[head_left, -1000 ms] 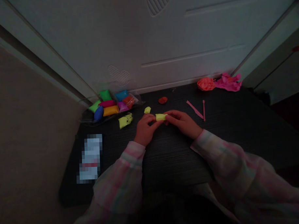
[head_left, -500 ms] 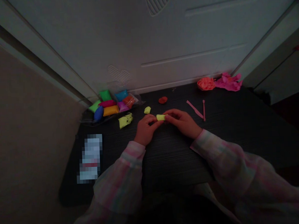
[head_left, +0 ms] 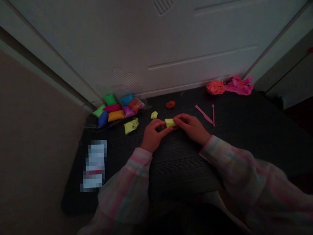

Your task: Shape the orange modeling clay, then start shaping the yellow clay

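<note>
Between my two hands, a short roll of yellow modelling clay (head_left: pixel 169 123) is held just above the dark table (head_left: pixel 173 168). My left hand (head_left: pixel 153 134) has its thumb and fingers closed around the left end of the clay. The fingertips of my right hand (head_left: pixel 191 127) pinch its right end. A small yellow clay lump (head_left: pixel 154 115) lies just beyond my left hand, and a torn yellow packet (head_left: pixel 131 126) is to the left of it. Farther back sits a flattened red clay piece (head_left: pixel 170 104).
A clear bag with several coloured clay packets (head_left: pixel 116 115) lies at the back left. A phone with a blurred screen (head_left: pixel 94 166) is at the left. Two pink tools (head_left: pixel 213 115) lie on the right. Orange and pink crumpled pieces (head_left: pixel 215 87) rest against the white door (head_left: pixel 177 44).
The clay has shifted slightly right and its visible shape has altered. My left thumb has moved a little to the right, and the right fingers have changed their hold slightly.
</note>
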A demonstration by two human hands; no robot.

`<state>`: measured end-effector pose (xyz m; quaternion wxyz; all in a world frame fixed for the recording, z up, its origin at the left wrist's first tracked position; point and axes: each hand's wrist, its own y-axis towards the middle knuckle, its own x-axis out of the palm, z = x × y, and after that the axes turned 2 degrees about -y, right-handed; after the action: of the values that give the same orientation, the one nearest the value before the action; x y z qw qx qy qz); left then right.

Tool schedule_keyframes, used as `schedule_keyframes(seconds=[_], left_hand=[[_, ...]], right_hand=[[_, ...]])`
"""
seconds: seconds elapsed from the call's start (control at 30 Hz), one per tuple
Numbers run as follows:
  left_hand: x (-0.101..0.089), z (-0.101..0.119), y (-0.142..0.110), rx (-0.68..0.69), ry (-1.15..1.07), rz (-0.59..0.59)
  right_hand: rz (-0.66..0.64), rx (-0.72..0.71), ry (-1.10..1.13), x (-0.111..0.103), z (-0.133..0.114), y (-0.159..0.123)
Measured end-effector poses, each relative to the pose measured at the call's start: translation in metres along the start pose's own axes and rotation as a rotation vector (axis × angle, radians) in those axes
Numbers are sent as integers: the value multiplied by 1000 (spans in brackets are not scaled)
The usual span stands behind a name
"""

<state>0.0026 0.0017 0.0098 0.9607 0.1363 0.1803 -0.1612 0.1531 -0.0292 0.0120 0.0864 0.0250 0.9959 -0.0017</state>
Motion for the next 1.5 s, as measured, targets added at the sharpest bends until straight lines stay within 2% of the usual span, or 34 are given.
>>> schedule_keyframes(seconds=[0.27,0.8,1.1,1.5], left_hand=[[1,-1,-1,55,23,60],[2,-3,-2,112,84,14],[-1,-2,0,17,2,58],[1,-8,0,-48,-82,51]], right_hand=[[-14,10,-13,1,-2,0],[-31,12,-8,2,0,0],[-113,-66,62,-2,4,-1],[-84,-91,24,1,6,-2]])
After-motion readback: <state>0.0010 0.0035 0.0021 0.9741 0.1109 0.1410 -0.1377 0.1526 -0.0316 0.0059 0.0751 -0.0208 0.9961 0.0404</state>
